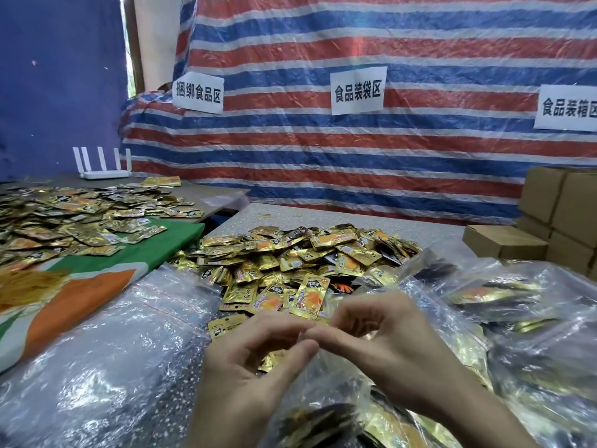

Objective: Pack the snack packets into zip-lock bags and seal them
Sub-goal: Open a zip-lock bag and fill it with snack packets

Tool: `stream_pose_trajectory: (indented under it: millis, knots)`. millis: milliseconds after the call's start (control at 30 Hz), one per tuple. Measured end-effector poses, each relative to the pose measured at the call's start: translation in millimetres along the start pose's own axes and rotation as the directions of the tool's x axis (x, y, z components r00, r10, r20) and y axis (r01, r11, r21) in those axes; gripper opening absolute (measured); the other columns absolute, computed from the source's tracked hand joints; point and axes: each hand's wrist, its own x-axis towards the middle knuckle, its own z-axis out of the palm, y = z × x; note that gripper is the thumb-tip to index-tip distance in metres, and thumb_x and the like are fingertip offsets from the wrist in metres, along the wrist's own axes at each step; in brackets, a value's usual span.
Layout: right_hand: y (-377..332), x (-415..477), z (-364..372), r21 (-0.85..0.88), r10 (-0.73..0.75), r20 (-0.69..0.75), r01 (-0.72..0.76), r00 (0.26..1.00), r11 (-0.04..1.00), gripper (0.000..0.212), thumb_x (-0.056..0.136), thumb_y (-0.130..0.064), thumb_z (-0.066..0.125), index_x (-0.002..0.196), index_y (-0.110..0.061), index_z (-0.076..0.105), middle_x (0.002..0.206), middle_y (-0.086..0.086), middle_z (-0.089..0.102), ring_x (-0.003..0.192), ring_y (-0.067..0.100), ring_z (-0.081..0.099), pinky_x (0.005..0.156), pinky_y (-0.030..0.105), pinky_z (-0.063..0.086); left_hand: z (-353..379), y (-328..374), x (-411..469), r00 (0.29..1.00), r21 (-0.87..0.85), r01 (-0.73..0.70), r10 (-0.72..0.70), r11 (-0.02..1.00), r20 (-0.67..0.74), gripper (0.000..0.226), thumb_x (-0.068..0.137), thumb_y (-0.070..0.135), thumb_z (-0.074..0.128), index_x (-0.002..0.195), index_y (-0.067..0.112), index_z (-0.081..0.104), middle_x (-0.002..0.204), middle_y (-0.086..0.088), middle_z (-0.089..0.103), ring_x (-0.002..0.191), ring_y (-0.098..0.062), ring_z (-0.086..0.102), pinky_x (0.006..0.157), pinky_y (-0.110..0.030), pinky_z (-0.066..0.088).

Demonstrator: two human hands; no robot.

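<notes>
A heap of gold snack packets (pixel 300 253) lies on the table in front of me. My left hand (pixel 245 360) and my right hand (pixel 384 344) meet fingertip to fingertip and pinch the top edge of a clear zip-lock bag (pixel 323 412) that holds several packets. The bag hangs below my hands near the bottom edge of the view. Empty zip-lock bags (pixel 129 334) are spread on the left. Filled bags (pixel 517 318) are piled on the right.
A second table on the left carries more gold packets (pixel 64 218) on a green and orange cloth (pixel 97 286), plus a white router (pixel 103 171). Cardboard boxes (pixel 562 218) stack at the right. A striped tarp with paper signs (pixel 357 90) hangs behind.
</notes>
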Motion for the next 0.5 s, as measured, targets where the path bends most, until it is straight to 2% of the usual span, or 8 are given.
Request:
stream_pose_trajectory:
  millis: [67, 133, 200, 267, 400, 500]
  knots:
    - [0.0, -0.7, -0.6, -0.024, -0.020, 0.020, 0.021, 1.000, 0.999, 0.037, 0.084, -0.055, 0.068, 0.077, -0.019, 0.074, 0.069, 0.005, 0.068, 0.064, 0.025, 0.060, 0.060, 0.048, 0.048, 1.4, 1.2, 3.5, 0.999, 0.020, 0.000, 0.001, 1.000, -0.040, 0.011, 0.074, 0.030, 0.076, 0.083, 0.027, 0.080, 0.085, -0.003, 0.075, 0.080, -0.017, 0.071, 0.068, -0.019, 0.053]
    - [0.4, -1.6, -2.0, -0.044, -0.044, 0.029, 0.046, 0.999, 0.998, 0.024, 0.089, -0.049, 0.067, 0.087, -0.026, 0.076, 0.077, -0.006, 0.070, 0.069, 0.014, 0.062, 0.063, 0.037, 0.052, 1.5, 4.3, 6.3, 0.999, 0.030, 0.015, -0.014, 0.999, -0.045, 0.009, 0.070, 0.031, 0.080, 0.078, 0.028, 0.081, 0.081, 0.002, 0.072, 0.074, -0.009, 0.067, 0.064, -0.014, 0.048]
    - [-1.1, -2.5, -4.3, -0.065, -0.069, 0.029, 0.071, 0.997, 0.995, 0.010, 0.092, -0.037, 0.069, 0.095, -0.031, 0.076, 0.084, -0.016, 0.071, 0.078, 0.012, 0.065, 0.067, 0.027, 0.053, 1.4, 7.7, 8.0, 0.999, 0.033, 0.040, -0.039, 0.999, -0.026, 0.010, 0.067, 0.026, 0.086, 0.076, 0.027, 0.082, 0.079, 0.002, 0.070, 0.068, -0.003, 0.062, 0.062, -0.012, 0.045]
    - [-4.1, -3.3, -6.9, -0.088, -0.078, 0.044, 0.082, 0.996, 0.993, 0.010, 0.089, -0.031, 0.068, 0.096, -0.032, 0.076, 0.086, -0.019, 0.071, 0.082, 0.011, 0.066, 0.067, 0.029, 0.055, 1.7, 11.7, 9.4, 0.998, 0.021, 0.065, -0.065, 0.998, -0.004, 0.013, 0.065, 0.022, 0.089, 0.076, 0.024, 0.083, 0.079, -0.001, 0.071, 0.067, -0.004, 0.063, 0.061, -0.014, 0.047]
    - [-7.5, -4.5, -8.0, -0.117, -0.081, 0.014, 0.083, 0.997, 0.990, 0.006, 0.087, -0.023, 0.074, 0.091, -0.025, 0.078, 0.080, -0.015, 0.073, 0.077, 0.011, 0.068, 0.069, 0.033, 0.056, 2.9, 19.3, 15.1, 0.993, -0.018, 0.119, -0.119, 0.993, 0.003, 0.013, 0.062, 0.019, 0.080, 0.075, 0.020, 0.083, 0.069, -0.006, 0.073, 0.061, -0.008, 0.066, 0.059, -0.016, 0.052]
    - [-7.4, -5.1, -8.7, -0.146, -0.074, -0.037, 0.068, 0.997, 0.987, 0.004, 0.087, -0.027, 0.077, 0.087, -0.023, 0.079, 0.076, -0.013, 0.074, 0.074, 0.010, 0.068, 0.068, 0.035, 0.055, 2.5, 23.4, 19.7, 0.991, 0.055, 0.132, -0.130, 0.990, -0.022, 0.014, 0.057, 0.026, 0.083, 0.072, 0.025, 0.082, 0.065, -0.005, 0.074, 0.060, -0.012, 0.069, 0.060, -0.019, 0.056]
